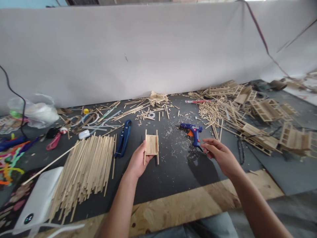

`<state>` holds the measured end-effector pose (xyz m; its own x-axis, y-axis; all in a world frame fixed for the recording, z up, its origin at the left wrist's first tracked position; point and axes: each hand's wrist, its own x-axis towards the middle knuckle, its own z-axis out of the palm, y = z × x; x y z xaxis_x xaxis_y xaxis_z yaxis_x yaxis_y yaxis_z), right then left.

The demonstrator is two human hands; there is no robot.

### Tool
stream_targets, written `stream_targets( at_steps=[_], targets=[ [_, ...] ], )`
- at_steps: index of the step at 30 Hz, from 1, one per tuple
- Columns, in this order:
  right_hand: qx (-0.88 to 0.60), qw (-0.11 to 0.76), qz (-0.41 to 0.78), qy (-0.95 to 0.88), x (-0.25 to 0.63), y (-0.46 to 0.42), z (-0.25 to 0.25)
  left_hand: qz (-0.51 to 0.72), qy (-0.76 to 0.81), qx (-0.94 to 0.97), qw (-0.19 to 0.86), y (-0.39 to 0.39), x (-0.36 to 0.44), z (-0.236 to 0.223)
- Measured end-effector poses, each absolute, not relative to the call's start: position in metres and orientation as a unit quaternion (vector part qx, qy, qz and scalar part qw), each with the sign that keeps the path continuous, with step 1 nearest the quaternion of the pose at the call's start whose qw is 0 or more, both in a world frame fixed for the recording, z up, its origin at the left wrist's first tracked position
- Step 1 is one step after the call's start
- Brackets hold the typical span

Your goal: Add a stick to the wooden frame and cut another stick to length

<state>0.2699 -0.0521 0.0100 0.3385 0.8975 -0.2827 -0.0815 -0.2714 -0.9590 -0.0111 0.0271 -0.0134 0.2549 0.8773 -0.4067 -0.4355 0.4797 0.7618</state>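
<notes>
My left hand [139, 161] holds a small panel of wooden sticks [151, 144], its fingers behind and the thumb along the left edge. Short rods lie side by side between two longer rails that stick out at both ends. A blue hot glue gun [194, 133] with an orange trigger and a small red light points left. Close beside the end of its handle is my right hand [219, 153], fingers loosely curled and apart from the thumb. No grip on the glue gun shows, though whether the fingertips touch it is hard to tell.
A pile of long sticks [84, 168] lies left, beside a blue cutter [123, 138] and a white phone-like device [39, 198]. Finished stick pieces [266, 110] crowd the right, near loose short sticks [213, 110]. A stick model [158, 97] sits by the back wall [148, 49].
</notes>
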Motion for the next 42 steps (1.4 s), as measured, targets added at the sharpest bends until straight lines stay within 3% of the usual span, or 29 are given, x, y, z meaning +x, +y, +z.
stream_targets(
  at_steps=[11,16,22,33,42],
  targets=[
    [-0.643,0.428,0.403,-0.491,0.260,-0.006,0.039,0.419,0.431,0.297,0.742,0.027,-0.014,-0.008],
    [-0.650,0.240,0.289,-0.660,0.243,0.048,0.045,0.441,0.406,0.272,0.753,0.027,-0.017,-0.010],
    [-0.645,0.166,0.264,-0.697,0.214,0.110,0.033,0.466,0.375,0.240,0.765,0.028,-0.018,-0.008],
    [-0.729,0.119,0.214,-0.639,0.157,0.166,-0.001,0.451,0.385,0.238,0.769,0.029,-0.019,-0.010],
    [-0.753,0.086,0.210,-0.617,0.148,0.170,0.000,0.434,0.383,0.228,0.783,0.032,-0.019,-0.010]
  ],
)
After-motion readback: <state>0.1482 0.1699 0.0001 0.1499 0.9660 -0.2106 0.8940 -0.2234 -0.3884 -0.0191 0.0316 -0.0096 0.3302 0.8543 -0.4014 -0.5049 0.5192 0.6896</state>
